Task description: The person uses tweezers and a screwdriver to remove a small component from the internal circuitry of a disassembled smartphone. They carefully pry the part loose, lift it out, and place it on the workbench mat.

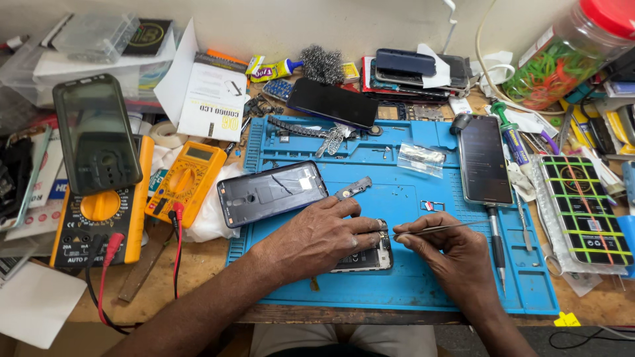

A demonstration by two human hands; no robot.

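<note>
1. Blue silicone work mat [410,277] covers the wooden surface [198,264]; an opened phone [370,254] lies on it near the front edge.
2. The left hand [317,241] presses flat on the phone, fingers spread, grip not closed.
3. The right hand [450,254] pinches metal tweezers [436,229], their tips at the phone's top edge.
4. A detached dark back cover [271,192] lies just behind the left hand.

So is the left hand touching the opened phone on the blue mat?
Touching. The head view shows the left hand lying flat on the opened phone, fingers pressing across its top and covering most of it.
</note>
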